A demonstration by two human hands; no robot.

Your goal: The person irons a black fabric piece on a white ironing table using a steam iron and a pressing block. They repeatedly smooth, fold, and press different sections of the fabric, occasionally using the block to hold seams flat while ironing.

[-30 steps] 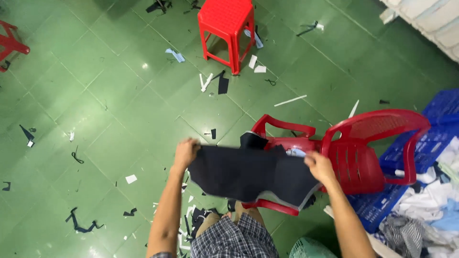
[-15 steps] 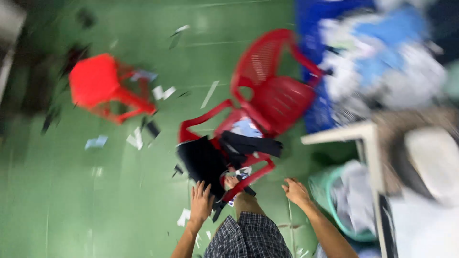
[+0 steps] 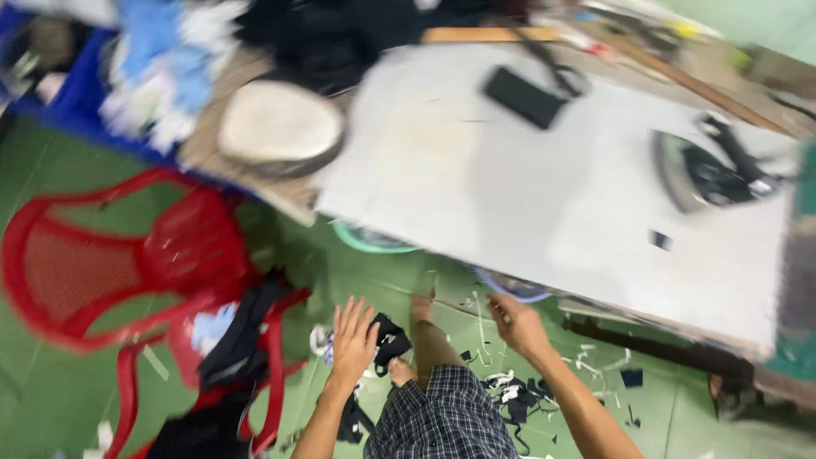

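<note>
A broad pale grey counter (image 3: 544, 195) fills the upper right of the view, its near edge running down toward the right above a green tiled floor (image 3: 51, 374). On the counter sit a flat black rectangular object (image 3: 524, 97) near the far side, a dark iron-like tool (image 3: 710, 170) toward the right, and a round padded cushion (image 3: 280, 126) at the left corner, with a heap of blue and white cloth (image 3: 157, 64) behind it. To the left of the counter stands a red plastic chair (image 3: 102, 263), blurred by motion; dark fabric (image 3: 242, 340) is draped over its near armrest and hangs toward the floor, just left of the person's left arm. The person's leg in checked shorts (image 3: 446, 421) shows at the bottom centre. The left hand (image 3: 353, 340) is released, fingers spread wide and grasping nothing, hovering near the draped fabric and above a small black scrap (image 3: 389, 342) on the floor. The right hand (image 3: 517, 327) is loosely curled just below the counter's edge; it seems to grasp nothing, though blur makes this uncertain. Small black and white cloth offcuts (image 3: 510, 399) litter the floor around the feet.
</note>
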